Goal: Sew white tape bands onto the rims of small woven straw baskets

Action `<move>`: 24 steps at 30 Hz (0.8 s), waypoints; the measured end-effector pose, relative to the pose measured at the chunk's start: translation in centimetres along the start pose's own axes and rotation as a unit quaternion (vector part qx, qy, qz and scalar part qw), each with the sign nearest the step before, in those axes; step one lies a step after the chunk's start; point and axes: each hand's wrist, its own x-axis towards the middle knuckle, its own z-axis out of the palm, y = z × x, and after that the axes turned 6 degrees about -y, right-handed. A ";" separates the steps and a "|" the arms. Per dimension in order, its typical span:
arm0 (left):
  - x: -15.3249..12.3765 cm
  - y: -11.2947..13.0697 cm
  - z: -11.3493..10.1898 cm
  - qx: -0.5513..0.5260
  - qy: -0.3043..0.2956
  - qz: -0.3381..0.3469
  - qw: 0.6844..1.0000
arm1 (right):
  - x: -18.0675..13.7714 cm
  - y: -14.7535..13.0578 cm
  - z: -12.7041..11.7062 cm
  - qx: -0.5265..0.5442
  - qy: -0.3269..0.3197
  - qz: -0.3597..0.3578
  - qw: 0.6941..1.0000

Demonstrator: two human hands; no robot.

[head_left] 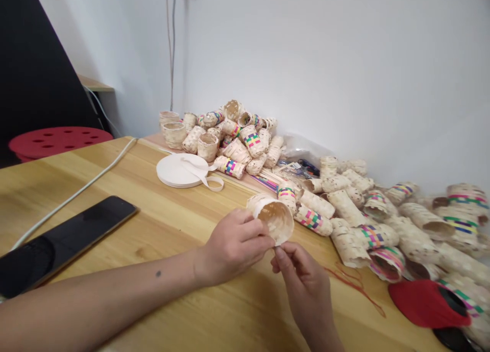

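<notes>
A small pale woven basket is held above the wooden table, its round opening turned toward me. My left hand grips it from the left, fingers closed on its wall and lower rim. My right hand is at the lower edge of the rim, thumb and forefinger pinched together. A tiny dark thing shows at those fingertips, too small to name. Just right of the basket lie similar woven baskets, some with coloured bands. Thin orange thread lies on the table to the right of my right hand.
A roll of white ribbon lies behind the hands. Piles of woven baskets line the wall. A black phone and a white cable are at left. A red and black object sits at right, and a red stool stands beyond the table.
</notes>
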 end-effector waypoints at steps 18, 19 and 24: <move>-0.4 -0.8 1.0 -0.010 -0.031 0.005 0.999 | 0.1 1.4 0.7 0.134 0.005 0.047 0.990; -0.4 -0.8 1.1 -0.001 -0.039 0.007 0.999 | 0.1 1.4 0.4 0.096 0.004 0.038 0.995; -0.7 -1.5 1.2 0.040 -0.081 0.023 0.996 | 0.6 0.8 -1.6 -0.171 0.029 -0.009 0.985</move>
